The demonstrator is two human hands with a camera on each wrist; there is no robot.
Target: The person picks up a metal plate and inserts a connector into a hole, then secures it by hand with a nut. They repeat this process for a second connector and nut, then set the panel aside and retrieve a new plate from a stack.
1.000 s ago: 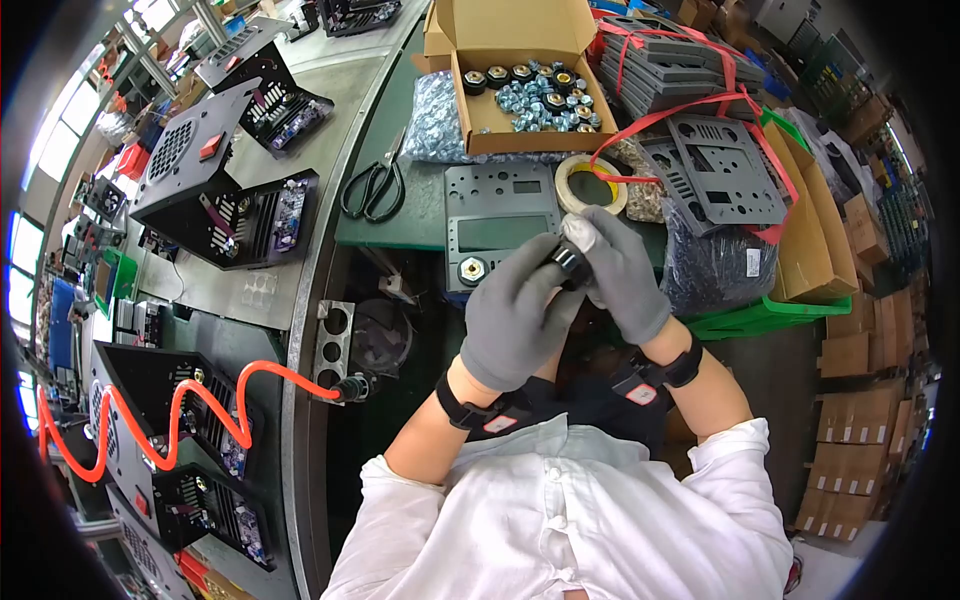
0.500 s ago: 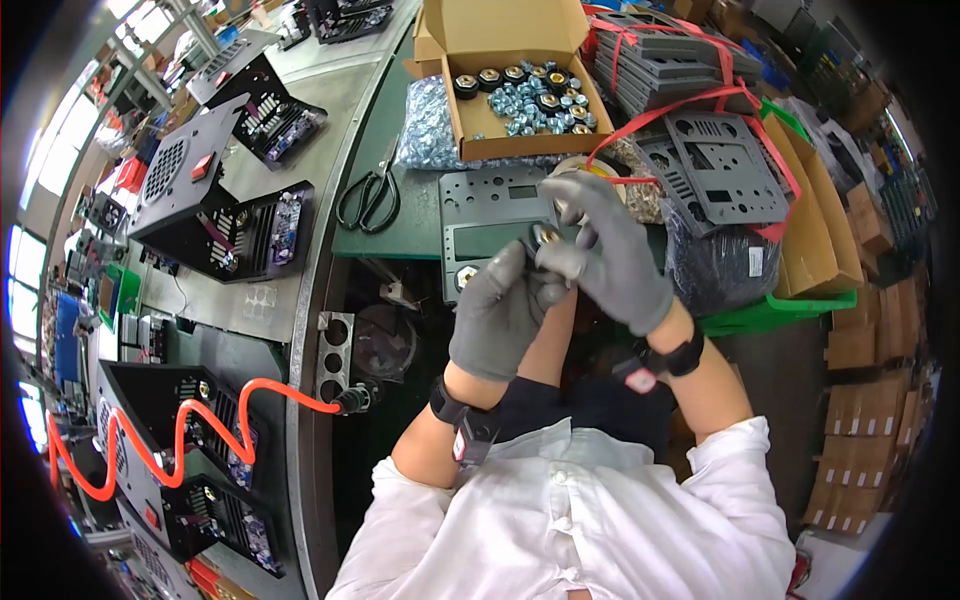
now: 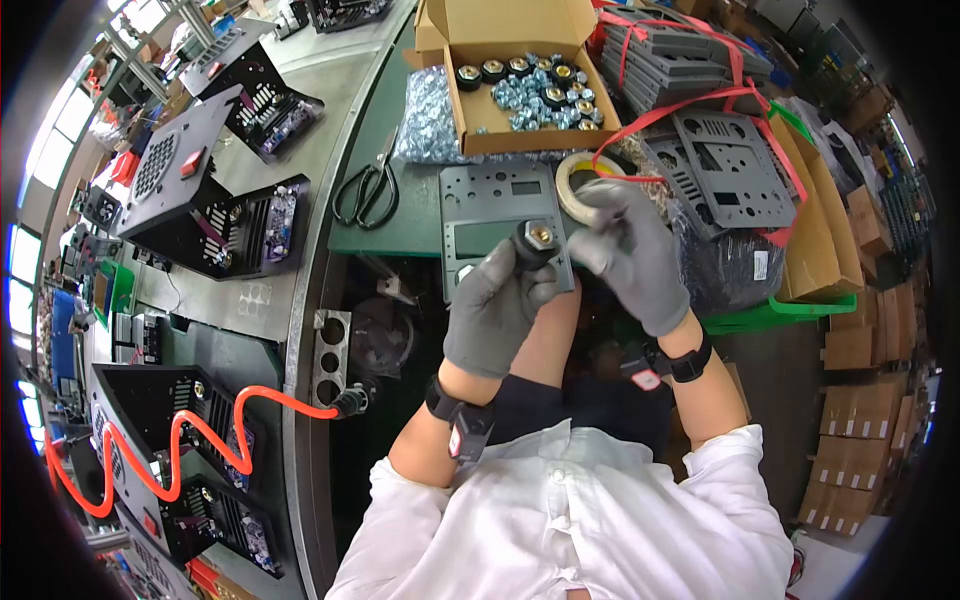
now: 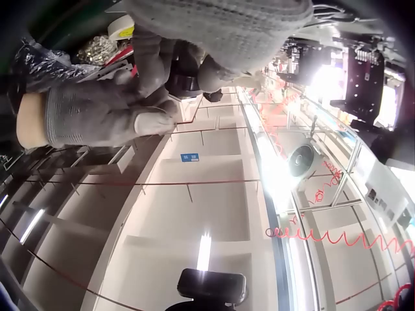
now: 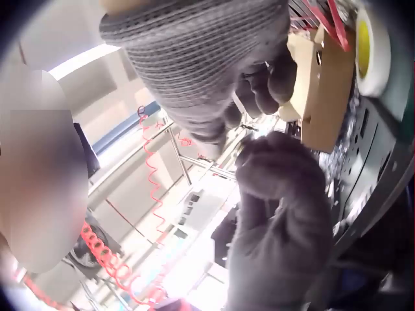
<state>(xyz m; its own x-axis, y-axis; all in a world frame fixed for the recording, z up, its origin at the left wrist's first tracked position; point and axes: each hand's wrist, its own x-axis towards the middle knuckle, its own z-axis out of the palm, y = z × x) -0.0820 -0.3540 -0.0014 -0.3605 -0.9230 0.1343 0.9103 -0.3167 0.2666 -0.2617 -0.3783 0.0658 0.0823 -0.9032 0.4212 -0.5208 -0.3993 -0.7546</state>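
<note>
My gloved left hand (image 3: 492, 318) pinches a round black foot (image 3: 521, 250) between thumb and fingers, its metal hex nut (image 3: 540, 238) facing up. In the left wrist view the same black foot shows dark between grey gloved fingers. Just right of it hovers my gloved right hand (image 3: 640, 262), fingers loosely bent and apart from the foot. Beneath and beyond the hands lies a grey metal panel (image 3: 480, 185) with cutouts, over the table's near edge. Its lower left corner bears a hex-nut piece (image 3: 464, 271), partly hidden by the left hand.
Behind the panel stands an open cardboard box (image 3: 540, 142) of black feet and bolts. A tape roll (image 3: 572, 200) lies to its right, scissors (image 3: 367, 196) to its left. Strapped grey panels (image 3: 745, 165) are stacked at right. Black housings (image 3: 190, 200) line the left bench.
The hands have parted: the right hand has let go of the foot and drawn off to the right. The left hand keeps the foot, now turned nut side up.
</note>
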